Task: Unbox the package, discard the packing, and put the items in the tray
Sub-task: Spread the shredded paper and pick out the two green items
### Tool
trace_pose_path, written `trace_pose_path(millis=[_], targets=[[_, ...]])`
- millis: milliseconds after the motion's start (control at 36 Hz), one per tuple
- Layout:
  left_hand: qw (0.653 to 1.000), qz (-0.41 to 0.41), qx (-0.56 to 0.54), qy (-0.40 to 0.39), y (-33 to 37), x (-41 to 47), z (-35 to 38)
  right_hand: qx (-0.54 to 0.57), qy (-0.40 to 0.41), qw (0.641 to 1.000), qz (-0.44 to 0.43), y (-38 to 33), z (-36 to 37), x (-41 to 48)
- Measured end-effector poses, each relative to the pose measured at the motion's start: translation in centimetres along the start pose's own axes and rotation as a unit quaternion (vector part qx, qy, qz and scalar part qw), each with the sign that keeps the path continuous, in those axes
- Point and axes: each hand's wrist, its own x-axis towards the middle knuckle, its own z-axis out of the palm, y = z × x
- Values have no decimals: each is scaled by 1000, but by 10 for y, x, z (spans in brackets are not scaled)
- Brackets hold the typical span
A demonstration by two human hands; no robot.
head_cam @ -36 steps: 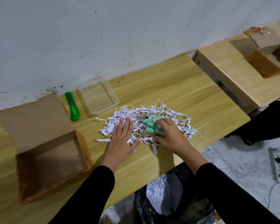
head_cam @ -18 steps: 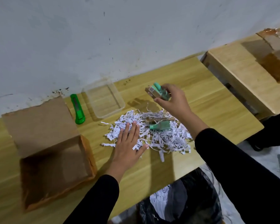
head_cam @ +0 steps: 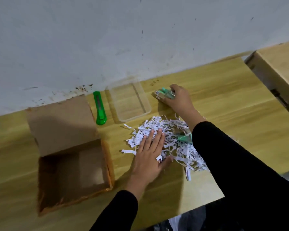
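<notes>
The right hand [head_cam: 178, 99], lifted off the shredded paper [head_cam: 173, 144] moments ago, now grips small green items [head_cam: 164, 95] just right of the clear tray [head_cam: 128, 102], not yet inside, while the left hand [head_cam: 150, 152] lies flat, fingers spread, on the shreds where another green item [head_cam: 183, 138] remains

Evenly and rather dimly lit from overhead, perhaps slightly from behind, with soft shadows thrown toward twelve o'clock off the right hand [head_cam: 178, 97] and pooling dark inside the cardboard box [head_cam: 73, 172] at eight o'clock. No glare beyond a faint sheen on the clear tray [head_cam: 141, 95]. Softly blurred throughout, worst toward three o'clock, with wide-angle bending of the table [head_cam: 232, 90] edges and the wall line.
</notes>
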Motion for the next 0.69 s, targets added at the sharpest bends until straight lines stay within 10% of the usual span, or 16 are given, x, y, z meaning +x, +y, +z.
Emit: trace_pose_path(millis=[694], targets=[[999, -2, -52, 9, 2, -5, -8, -40, -80, 990, -110, 72, -69, -137]])
